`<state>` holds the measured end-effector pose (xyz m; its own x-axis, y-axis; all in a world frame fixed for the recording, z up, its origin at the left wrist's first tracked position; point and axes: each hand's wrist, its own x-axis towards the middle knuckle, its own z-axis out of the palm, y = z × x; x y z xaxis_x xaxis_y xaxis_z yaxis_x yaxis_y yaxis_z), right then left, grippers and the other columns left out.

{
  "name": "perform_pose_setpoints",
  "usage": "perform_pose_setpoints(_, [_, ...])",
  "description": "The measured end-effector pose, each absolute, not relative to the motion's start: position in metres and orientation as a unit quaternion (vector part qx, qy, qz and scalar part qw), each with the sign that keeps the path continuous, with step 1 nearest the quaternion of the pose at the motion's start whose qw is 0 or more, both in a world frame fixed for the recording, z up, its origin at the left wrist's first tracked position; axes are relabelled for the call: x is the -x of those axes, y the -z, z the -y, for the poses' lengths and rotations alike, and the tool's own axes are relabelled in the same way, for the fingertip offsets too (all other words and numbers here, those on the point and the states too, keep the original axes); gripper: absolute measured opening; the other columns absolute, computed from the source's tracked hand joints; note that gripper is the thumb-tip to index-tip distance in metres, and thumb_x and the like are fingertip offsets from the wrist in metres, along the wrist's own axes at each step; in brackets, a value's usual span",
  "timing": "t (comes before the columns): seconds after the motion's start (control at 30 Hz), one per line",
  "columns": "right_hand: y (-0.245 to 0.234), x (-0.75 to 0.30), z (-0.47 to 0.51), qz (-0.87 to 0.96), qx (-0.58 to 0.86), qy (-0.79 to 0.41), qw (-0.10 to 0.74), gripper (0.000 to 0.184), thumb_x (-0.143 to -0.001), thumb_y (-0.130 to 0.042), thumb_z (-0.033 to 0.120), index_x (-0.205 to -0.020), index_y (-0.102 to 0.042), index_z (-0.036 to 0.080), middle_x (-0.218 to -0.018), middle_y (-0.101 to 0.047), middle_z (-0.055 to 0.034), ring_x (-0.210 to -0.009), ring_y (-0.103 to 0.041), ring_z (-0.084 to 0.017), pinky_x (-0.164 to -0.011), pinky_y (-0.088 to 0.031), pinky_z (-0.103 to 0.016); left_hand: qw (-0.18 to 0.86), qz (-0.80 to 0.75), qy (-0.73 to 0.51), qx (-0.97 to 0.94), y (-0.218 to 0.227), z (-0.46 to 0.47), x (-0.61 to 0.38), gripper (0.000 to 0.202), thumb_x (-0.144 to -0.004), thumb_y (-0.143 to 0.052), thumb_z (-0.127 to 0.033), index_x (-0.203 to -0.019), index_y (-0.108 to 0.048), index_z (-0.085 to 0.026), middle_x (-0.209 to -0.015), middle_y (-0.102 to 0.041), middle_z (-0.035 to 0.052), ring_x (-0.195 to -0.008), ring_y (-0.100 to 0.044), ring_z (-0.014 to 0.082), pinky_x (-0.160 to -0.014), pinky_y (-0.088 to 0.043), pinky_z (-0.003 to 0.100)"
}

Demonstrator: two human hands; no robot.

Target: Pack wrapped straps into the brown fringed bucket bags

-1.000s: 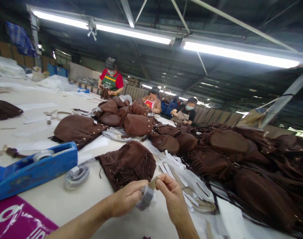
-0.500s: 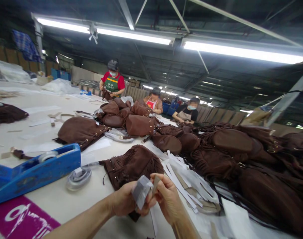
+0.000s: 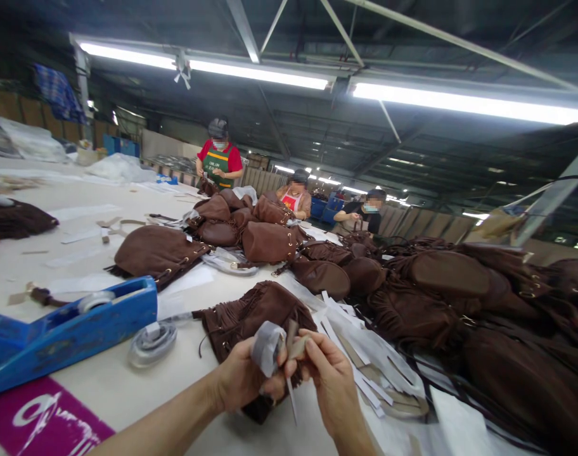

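Low in the head view, my left hand (image 3: 241, 377) is closed around a bundle wrapped in greyish clear plastic (image 3: 266, 348). My right hand (image 3: 331, 377) pinches a tan strip (image 3: 297, 347), its thumb and fingertips pressed together close against the left fingers. A thin white strip (image 3: 291, 396) hangs down between both hands. Right behind them lies a dark brown fringed bag (image 3: 258, 307), its lower part partly covered by my hands. What the plastic encloses cannot be made out.
A blue tape dispenser (image 3: 127, 316) and a plastic-wrapped coil (image 3: 153, 342) lie to the left, near a purple sheet (image 3: 42, 418). Brown bags (image 3: 450, 272) are heaped at the right, beside paper strips (image 3: 360, 373). Several co-workers, one in a green apron (image 3: 217, 166), stand across the table.
The tan strip has opened out and shows more between my hands. The plastic-wrapped bundle has turned slightly, and the white strip hangs more visibly. The view has shifted a little.
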<state>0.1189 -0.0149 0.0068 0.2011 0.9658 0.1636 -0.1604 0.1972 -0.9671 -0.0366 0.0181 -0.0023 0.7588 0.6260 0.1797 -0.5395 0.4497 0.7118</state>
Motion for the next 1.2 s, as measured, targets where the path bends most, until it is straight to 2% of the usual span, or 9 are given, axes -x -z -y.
perform_pose_setpoints(0.1, [-0.003,-0.123,0.012,0.505,0.531,-0.309,0.606,0.036,-0.075,-0.068,0.051,-0.085,-0.068,0.016,-0.057,-0.061,-0.0005,-0.048,-0.050,-0.014,-0.047,-0.042,-0.026,0.782,-0.139,-0.391,-0.464,0.005,-0.018,0.027,0.036,-0.075,-0.054,-0.049,-0.075,-0.057,-0.012,-0.066,-0.056,0.0037,-0.041,-0.043,0.0084,-0.044,-0.032,0.023])
perform_pose_setpoints(0.27, [-0.001,-0.121,0.010,0.496,0.525,-0.283,0.631,0.036,-0.075,-0.063,0.040,-0.104,-0.063,0.018,-0.053,-0.051,0.0065,-0.046,-0.048,-0.014,-0.045,-0.041,-0.025,0.719,-0.218,-0.418,-0.512,0.012,-0.013,0.015,0.051,-0.078,-0.049,-0.059,-0.085,-0.061,-0.010,-0.055,-0.057,0.0045,-0.045,-0.047,0.0120,-0.046,-0.035,0.022])
perform_pose_setpoints(0.4, [-0.002,-0.123,0.014,0.609,0.562,-0.144,0.540,0.018,-0.077,-0.052,0.027,-0.072,-0.069,0.021,-0.068,-0.064,-0.0032,-0.064,-0.059,-0.019,-0.060,-0.045,-0.028,0.736,-0.215,-0.451,-0.457,0.017,-0.015,0.013,0.050,-0.076,-0.051,-0.059,-0.086,-0.060,-0.010,-0.062,-0.063,0.0080,-0.052,-0.056,0.0157,-0.048,-0.038,0.023])
perform_pose_setpoints(0.53, [-0.002,-0.128,0.016,0.685,0.569,-0.040,0.453,0.027,-0.079,-0.045,0.020,-0.078,-0.072,0.023,-0.069,-0.062,-0.0036,-0.063,-0.058,-0.019,-0.060,-0.041,-0.028,0.776,-0.218,-0.449,-0.386,0.019,-0.020,0.015,0.042,-0.075,-0.053,-0.054,-0.077,-0.058,-0.013,-0.064,-0.063,0.0074,-0.053,-0.060,0.0163,-0.045,-0.037,0.021])
perform_pose_setpoints(0.7, [0.000,-0.128,0.014,0.713,0.570,-0.017,0.408,0.029,-0.080,-0.041,0.018,-0.079,-0.070,0.022,-0.070,-0.064,-0.0038,-0.066,-0.062,-0.019,-0.063,-0.043,-0.028,0.810,-0.181,-0.452,-0.326,0.015,-0.024,0.021,0.029,-0.072,-0.057,-0.040,-0.078,-0.060,-0.011,-0.089,-0.066,0.0122,-0.068,-0.065,0.0177,-0.050,-0.043,0.021])
perform_pose_setpoints(0.83, [0.003,-0.154,0.013,0.690,0.611,0.045,0.385,0.030,-0.082,-0.039,0.021,-0.078,-0.068,0.022,-0.073,-0.066,-0.0056,-0.067,-0.063,-0.021,-0.063,-0.043,-0.031,0.816,-0.207,-0.443,-0.309,0.016,-0.028,0.025,0.032,-0.076,-0.052,-0.042,-0.080,-0.058,-0.011,-0.071,-0.065,0.0089,-0.057,-0.061,0.0153,-0.054,-0.043,0.023])
perform_pose_setpoints(0.97, [0.006,-0.192,0.011,0.618,0.671,0.157,0.379,0.032,-0.082,-0.046,0.033,-0.091,-0.073,0.019,-0.100,-0.066,-0.0177,-0.088,-0.062,-0.032,-0.075,-0.044,-0.043,0.813,-0.227,-0.415,-0.339,0.020,-0.030,0.025,0.038,-0.076,-0.048,-0.049,-0.081,-0.058,-0.012,-0.063,-0.062,0.0066,-0.047,-0.054,0.0132,-0.045,-0.036,0.021])
perform_pose_setpoints(1.1, [0.000,-0.178,0.010,0.645,0.606,-0.030,0.465,0.034,-0.081,-0.056,0.046,-0.095,-0.075,0.021,-0.116,-0.065,-0.0154,-0.105,-0.058,-0.033,-0.080,-0.047,-0.041,0.822,-0.195,-0.394,-0.363,0.020,-0.028,0.023,0.038,-0.074,-0.048,-0.050,-0.077,-0.057,-0.013,-0.062,-0.057,0.0032,-0.041,-0.048,0.0111,-0.040,-0.033,0.022])
perform_pose_setpoints(1.2, [-0.009,-0.143,0.011,0.655,0.537,-0.196,0.495,0.027,-0.079,-0.063,0.040,-0.099,-0.074,0.024,-0.108,-0.069,-0.0079,-0.093,-0.062,-0.025,-0.072,-0.049,-0.032,0.816,-0.185,-0.392,-0.382,0.018,-0.025,0.021,0.037,-0.074,-0.050,-0.048,-0.076,-0.058,-0.012,-0.056,-0.054,0.0025,-0.041,-0.048,0.0114,-0.041,-0.034,0.022])
